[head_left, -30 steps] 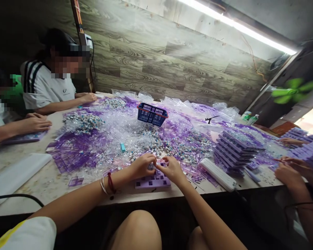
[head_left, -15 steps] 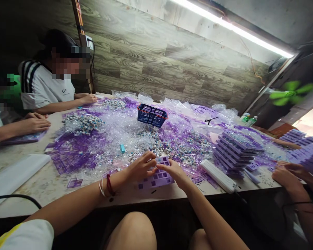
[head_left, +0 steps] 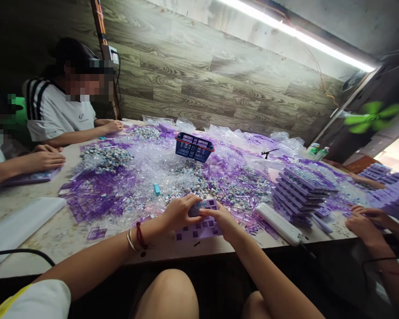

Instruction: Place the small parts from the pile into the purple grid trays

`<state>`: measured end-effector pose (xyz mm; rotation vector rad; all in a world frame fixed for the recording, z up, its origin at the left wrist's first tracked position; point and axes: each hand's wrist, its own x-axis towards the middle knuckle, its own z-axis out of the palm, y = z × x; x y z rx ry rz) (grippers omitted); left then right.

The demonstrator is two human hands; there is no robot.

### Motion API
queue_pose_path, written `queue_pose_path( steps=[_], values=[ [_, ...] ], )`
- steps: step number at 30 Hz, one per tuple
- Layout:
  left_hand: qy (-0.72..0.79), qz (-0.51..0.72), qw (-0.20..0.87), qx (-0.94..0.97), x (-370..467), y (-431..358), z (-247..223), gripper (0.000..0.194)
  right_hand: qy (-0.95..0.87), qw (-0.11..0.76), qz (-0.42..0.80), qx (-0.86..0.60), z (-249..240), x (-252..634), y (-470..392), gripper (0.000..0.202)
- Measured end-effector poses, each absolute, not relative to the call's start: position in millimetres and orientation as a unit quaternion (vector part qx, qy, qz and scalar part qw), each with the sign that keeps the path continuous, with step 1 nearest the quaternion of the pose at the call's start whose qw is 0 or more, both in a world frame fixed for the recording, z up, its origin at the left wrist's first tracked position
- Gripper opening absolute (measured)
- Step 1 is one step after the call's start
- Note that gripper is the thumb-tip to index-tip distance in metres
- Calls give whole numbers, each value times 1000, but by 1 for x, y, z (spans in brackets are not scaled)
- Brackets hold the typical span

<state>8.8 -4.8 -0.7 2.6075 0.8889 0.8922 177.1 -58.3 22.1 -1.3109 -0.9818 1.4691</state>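
Observation:
A light purple tray (head_left: 202,232) with square openings lies at the table's front edge, between my hands. My left hand (head_left: 181,212), with a red and a white band at its wrist, has its fingers closed round a small clear piece (head_left: 195,209) above the tray's upper left part. At the tray's right side, my right hand (head_left: 221,217) is closed on its edge, the thumb reaching in towards the left fingers. Behind the hands lies a heap of small white and blue parts (head_left: 189,179). The fingertips partly hide the piece.
A dark blue basket (head_left: 194,148) stands mid-table among clear and purple plastic pieces. Stacked purple trays (head_left: 299,192) and a white power strip (head_left: 279,223) are to the right. A white case (head_left: 23,226) lies left. Other people's hands work at both sides.
My left fingers have come down and closed more around the clear piece, which now shows more plainly. My right hand has barely moved.

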Motion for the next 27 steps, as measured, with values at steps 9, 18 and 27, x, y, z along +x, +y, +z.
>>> queue_pose_path(
  steps=[9, 18, 27],
  values=[
    [285, 268, 121, 912, 9, -4, 0, 38, -485, 400, 551, -549, 20, 186, -57, 34],
    [257, 139, 14, 956, 6, -6, 7, 28, -652, 410, 123, -625, -4, 212, -30, 13],
    [263, 132, -34, 955, 4, -2, 5, 34, -719, 339, 31, -606, -11, 196, -12, 26]
  ],
)
